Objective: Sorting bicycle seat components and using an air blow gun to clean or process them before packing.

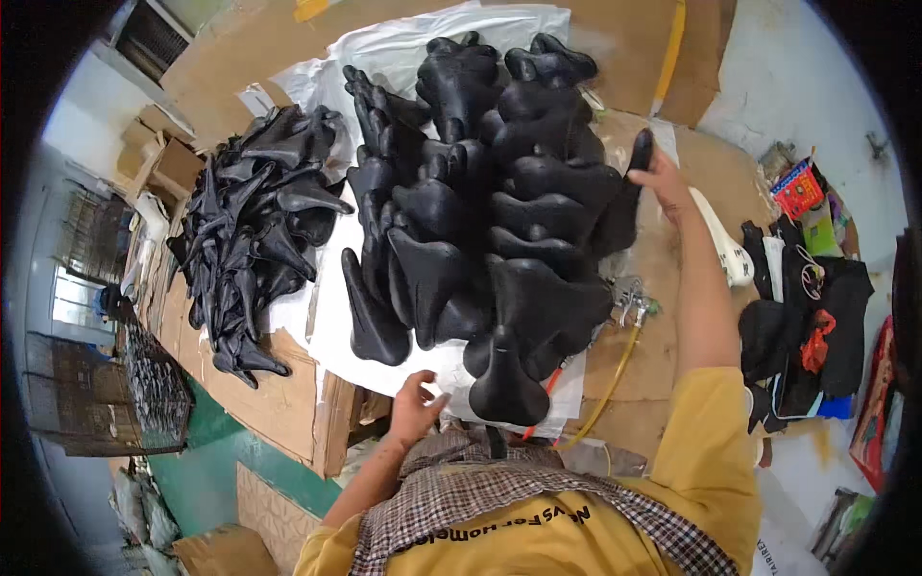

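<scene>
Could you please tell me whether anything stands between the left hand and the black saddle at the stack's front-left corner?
Nothing visible does; only white sheet shows between the left hand and that black saddle.

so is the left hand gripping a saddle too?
No: the left hand is by the near edge of the white sheet with no saddle in it; only the right hand grips a black saddle.

A cardboard-covered worktop (663, 346) carries white sheeting (336, 341) under black bicycle saddles (552, 298), black saddle covers (274, 182) heaped toward its left edge.
</scene>
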Available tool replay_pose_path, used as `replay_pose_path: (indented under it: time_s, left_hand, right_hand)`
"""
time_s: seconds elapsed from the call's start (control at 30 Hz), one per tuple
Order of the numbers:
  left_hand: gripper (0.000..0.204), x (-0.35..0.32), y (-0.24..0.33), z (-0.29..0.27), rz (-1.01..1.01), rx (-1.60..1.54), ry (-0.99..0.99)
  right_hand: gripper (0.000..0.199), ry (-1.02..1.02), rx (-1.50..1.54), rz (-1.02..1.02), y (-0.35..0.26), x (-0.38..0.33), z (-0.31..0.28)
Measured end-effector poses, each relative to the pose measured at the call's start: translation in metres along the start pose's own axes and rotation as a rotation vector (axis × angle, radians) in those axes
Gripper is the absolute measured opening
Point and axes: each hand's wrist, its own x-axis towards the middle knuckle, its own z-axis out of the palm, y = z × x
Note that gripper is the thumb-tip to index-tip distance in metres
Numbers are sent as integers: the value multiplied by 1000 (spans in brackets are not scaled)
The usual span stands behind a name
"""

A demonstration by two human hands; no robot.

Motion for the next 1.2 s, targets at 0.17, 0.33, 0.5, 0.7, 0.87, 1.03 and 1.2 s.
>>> replay_pose_path:
  time_s: [0.17,0.33,0.5,0.7,0.87,1.03,1.2]
  left_hand:
    - [24,18,57,-36,72,-272,150]
    - [51,35,230,-39,570,-502,-102]
    - [18,21,258,-24,471,-614,-423]
    - [43,10,201,-66,154,-1045,-291]
    - [60,-2,124,-121,22,-1205,77]
    - [62,-29,64,-160,-87,-1035,337]
    - [52,-40,7,-167,-333,-793,252]
  right_hand:
    - [58,338,89,-378,-83,-65,-60]
    - [60,33,148,-597,-206,-165,24]
    - [58,-179,157,-548,-199,-206,94]
    - [40,618,-77,111,65,-172,-24]
    - [42,760,-827,-72,136,-111,-49]
    - [35,529,-879,50,143,-41,-61]
    - [40,366,-1553,253,139,-23,-27]
